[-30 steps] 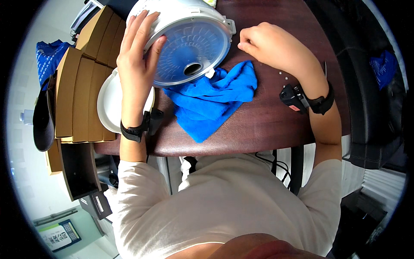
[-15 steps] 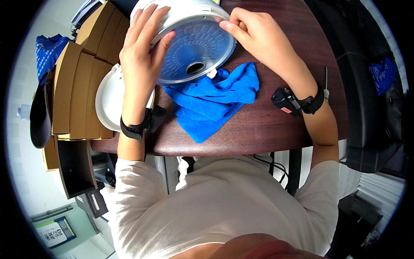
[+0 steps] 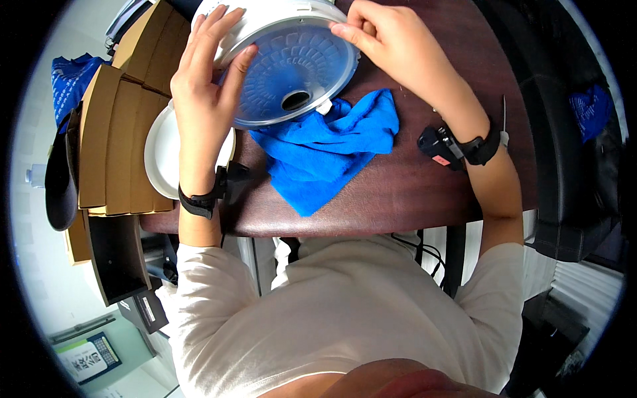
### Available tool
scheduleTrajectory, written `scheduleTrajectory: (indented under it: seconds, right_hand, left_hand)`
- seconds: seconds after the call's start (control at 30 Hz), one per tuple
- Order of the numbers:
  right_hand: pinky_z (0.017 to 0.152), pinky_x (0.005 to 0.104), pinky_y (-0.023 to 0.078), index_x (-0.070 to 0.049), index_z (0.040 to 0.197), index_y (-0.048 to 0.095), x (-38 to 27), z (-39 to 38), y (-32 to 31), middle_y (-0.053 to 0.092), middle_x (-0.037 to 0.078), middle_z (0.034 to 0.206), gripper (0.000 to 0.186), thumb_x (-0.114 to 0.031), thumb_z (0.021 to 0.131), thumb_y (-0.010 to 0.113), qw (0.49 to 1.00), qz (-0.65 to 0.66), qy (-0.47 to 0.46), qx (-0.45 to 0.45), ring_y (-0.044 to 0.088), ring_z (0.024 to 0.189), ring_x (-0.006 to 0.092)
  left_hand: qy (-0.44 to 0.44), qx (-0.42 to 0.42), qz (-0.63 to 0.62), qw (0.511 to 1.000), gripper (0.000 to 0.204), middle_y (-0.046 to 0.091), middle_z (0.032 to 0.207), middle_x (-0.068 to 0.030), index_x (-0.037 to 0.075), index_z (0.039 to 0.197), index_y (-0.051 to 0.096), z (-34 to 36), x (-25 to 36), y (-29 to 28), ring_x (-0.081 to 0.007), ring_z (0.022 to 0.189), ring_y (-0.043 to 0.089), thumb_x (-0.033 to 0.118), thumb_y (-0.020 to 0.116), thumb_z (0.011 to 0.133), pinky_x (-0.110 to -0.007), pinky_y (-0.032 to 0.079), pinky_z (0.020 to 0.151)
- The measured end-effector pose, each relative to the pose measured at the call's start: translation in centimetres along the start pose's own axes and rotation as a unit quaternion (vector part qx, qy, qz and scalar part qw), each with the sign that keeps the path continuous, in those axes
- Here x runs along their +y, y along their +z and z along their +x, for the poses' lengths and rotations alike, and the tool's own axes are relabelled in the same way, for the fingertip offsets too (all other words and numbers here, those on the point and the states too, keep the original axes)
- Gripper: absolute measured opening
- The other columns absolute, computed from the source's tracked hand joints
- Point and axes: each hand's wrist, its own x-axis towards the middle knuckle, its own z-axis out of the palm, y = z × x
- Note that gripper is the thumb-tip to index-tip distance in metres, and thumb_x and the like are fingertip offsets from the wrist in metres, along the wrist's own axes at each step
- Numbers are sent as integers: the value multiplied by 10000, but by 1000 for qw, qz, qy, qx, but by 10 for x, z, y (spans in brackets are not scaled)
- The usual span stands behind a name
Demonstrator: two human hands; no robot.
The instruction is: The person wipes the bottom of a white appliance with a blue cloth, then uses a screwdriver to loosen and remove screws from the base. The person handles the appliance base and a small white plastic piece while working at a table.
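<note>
A white round tub-like appliance (image 3: 269,18) lies tilted on the far side of the table, its round face turned toward me. That face is a clear plastic cover (image 3: 282,69) with ring patterns, a dark hole low down and a small white tab at the rim. My left hand (image 3: 209,83) grips the left side, fingers on the white wall and thumb by the cover's edge. At the upper right rim, my right hand (image 3: 381,36) is closed, thumb and forefinger pinching the edge. Just below the cover a crumpled blue cloth (image 3: 325,162) rests on the table.
A white round lid or dish (image 3: 159,156) lies beside my left forearm. Cardboard boxes (image 3: 123,139) stand at the left edge of the dark wooden table (image 3: 411,199). A thin screwdriver-like tool (image 3: 504,119) lies right of my right wrist. A black seat (image 3: 564,166) borders the right.
The appliance and both hands have shifted slightly left and up, and the cover has tilted a little. My grip looks the same. The cloth stays almost where it was.
</note>
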Motion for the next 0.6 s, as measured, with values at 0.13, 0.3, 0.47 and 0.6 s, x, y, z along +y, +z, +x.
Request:
scheduleTrajectory:
  seconds: [0.13,0.3,0.47,0.6]
  right_hand:
    - [505,338,426,-52,805,579,-3,5,-9,559,92,575,284,-320,868,649,1000,9,-23,11,561,502,234]
    - [487,330,408,-83,805,584,8,4,6,547,75,536,308,-377,849,665,999,7,-24,24,546,468,207]
    - [473,319,397,-78,789,579,11,4,9,542,75,532,315,-376,853,658,998,15,-44,35,537,456,187]
    - [590,345,473,12,850,551,-7,9,-13,616,135,700,282,-248,865,659,996,77,10,-45,611,625,280]
  left_hand:
    - [1,-1,33,999,389,554,1316,-148,108,1264,580,-3,-1,-1,-266,1192,553,119,650,881,-359,502,916]
    - [-11,0,23,1000,378,548,1320,-135,143,1232,601,-4,-2,-4,-304,1195,551,139,672,861,-344,551,795]
    - [31,16,56,998,375,542,1327,-138,144,1240,596,-5,-8,-3,-273,1171,572,124,657,871,-303,566,718]
    - [37,13,77,996,383,538,1331,-140,149,1252,586,-7,-12,-4,-283,1185,561,128,652,875,-321,564,755]
